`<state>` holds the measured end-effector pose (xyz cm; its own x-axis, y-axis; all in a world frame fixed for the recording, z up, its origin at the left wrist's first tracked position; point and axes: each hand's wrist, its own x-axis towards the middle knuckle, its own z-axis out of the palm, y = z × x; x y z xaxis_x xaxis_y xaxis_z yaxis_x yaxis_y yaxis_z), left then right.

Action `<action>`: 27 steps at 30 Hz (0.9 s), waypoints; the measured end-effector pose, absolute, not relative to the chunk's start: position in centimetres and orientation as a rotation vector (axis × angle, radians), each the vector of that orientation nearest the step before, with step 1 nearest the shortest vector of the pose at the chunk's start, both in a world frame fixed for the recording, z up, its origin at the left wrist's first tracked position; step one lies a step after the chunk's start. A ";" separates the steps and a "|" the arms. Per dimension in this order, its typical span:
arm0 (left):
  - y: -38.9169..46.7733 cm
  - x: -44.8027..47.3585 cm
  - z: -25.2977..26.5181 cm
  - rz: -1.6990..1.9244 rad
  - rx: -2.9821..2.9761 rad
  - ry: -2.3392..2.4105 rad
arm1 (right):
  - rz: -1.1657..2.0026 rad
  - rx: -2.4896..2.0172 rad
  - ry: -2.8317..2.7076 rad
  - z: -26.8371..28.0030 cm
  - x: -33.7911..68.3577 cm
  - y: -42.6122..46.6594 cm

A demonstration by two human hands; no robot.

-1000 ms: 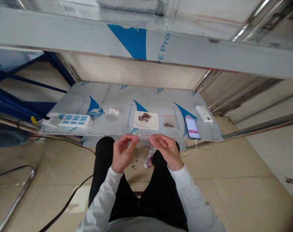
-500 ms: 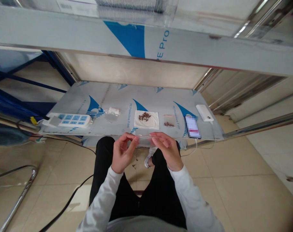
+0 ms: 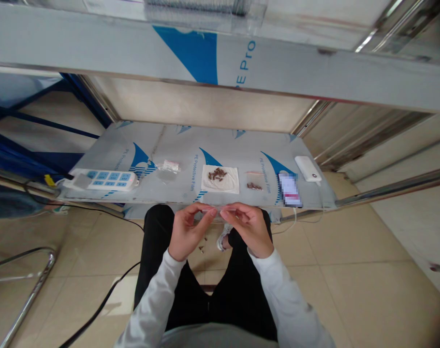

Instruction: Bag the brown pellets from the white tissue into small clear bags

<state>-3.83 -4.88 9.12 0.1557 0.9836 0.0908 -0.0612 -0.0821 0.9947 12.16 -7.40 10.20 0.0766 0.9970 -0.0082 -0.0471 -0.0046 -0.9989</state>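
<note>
My left hand [image 3: 191, 231] and my right hand [image 3: 251, 230] are close together just off the shelf's front edge. Both pinch a small clear plastic bag [image 3: 218, 218] between thumb and fingers; most of it is hidden by the fingers or too transparent to make out. Beyond them, a heap of small brown screw-like pieces [image 3: 217, 174] lies on a folded white cloth [image 3: 231, 184]. To its right rests a clear zip bag [image 3: 255, 177] with several of the same pieces inside. Clear plastic bags [image 3: 168, 167] lie to the left of the cloth.
A white power strip [image 3: 107, 181] sits at the shelf's left end. On the right are a phone [image 3: 290, 189] and a white power bank [image 3: 307, 168] with cables. An upper shelf beam [image 3: 114, 53] crosses above. A metal chair leg [image 3: 31, 299] stands at lower left.
My hands have come closer together, with the fingertips now nearly meeting. The clear bag that was stretched between them shows less. Things on the shelf have not moved.
</note>
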 end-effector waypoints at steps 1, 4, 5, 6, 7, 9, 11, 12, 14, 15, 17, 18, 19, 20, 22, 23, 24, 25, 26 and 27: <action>-4.9 -3.8 9.1 1.202 1.291 1.015 | 1.195 -1.208 -1.102 10.2 12.2 -7.4; -5.0 -3.7 9.0 1.231 1.270 1.028 | 1.194 -1.216 -1.053 10.2 12.2 -7.6; -5.0 -3.7 9.0 1.232 1.269 1.032 | 1.183 -1.222 -1.041 10.2 12.2 -7.6; -5.0 -3.8 9.1 1.229 1.271 1.037 | 1.171 -1.228 -1.034 10.2 12.2 -7.7; -5.1 -3.8 9.1 1.220 1.275 1.040 | 1.164 -1.230 -1.031 10.2 12.2 -7.7; -5.0 -3.9 9.1 1.202 1.276 1.033 | 1.145 -1.232 -1.030 10.3 12.2 -7.7; -4.9 -4.0 9.2 1.181 1.271 1.019 | 1.136 -1.240 -1.030 10.3 12.2 -7.7; -4.9 -4.1 9.2 1.176 1.264 1.019 | 1.141 -1.243 -1.029 10.3 12.3 -7.7; -4.8 -4.3 9.4 1.187 1.244 1.036 | 1.169 -1.240 -1.030 10.3 12.4 -7.7; -4.8 -4.3 9.4 1.201 1.235 1.046 | 1.185 -1.236 -1.037 10.3 12.5 -7.7; -4.9 -4.3 9.4 1.225 1.224 1.060 | 1.205 -1.233 -1.060 10.2 12.5 -7.8; -4.9 -4.3 9.4 1.230 1.225 1.060 | 1.206 -1.236 -1.069 10.2 12.5 -7.8; -4.9 -4.3 9.3 1.231 1.228 1.058 | 1.202 -1.242 -1.073 10.1 12.4 -7.8; -4.9 -4.2 9.2 1.229 1.233 1.056 | 1.193 -1.250 -1.073 10.0 12.3 -7.8; -5.0 -4.1 8.9 1.228 1.244 1.060 | 1.165 -1.269 -1.064 9.9 12.1 -7.7; -5.0 -4.1 8.7 1.231 1.251 1.065 | 1.149 -1.276 -1.064 9.8 12.1 -7.7; -5.0 -4.0 8.6 1.231 1.259 1.074 | 1.136 -1.281 -1.068 9.8 12.0 -7.6; -5.0 -4.0 8.6 1.229 1.268 1.082 | 1.126 -1.282 -1.074 9.8 12.0 -7.6; -5.0 -3.9 8.6 1.227 1.273 1.088 | 1.119 -1.281 -1.080 9.8 12.0 -7.6; -5.0 -3.8 8.6 1.225 1.271 1.092 | 1.115 -1.277 -1.088 9.8 12.0 -7.5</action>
<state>-3.84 -5.01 8.60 0.0730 0.9944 0.0758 -0.0385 -0.0732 0.9966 11.96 -7.53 9.78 0.1454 0.9893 -0.0137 -0.0107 -0.0122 -0.9999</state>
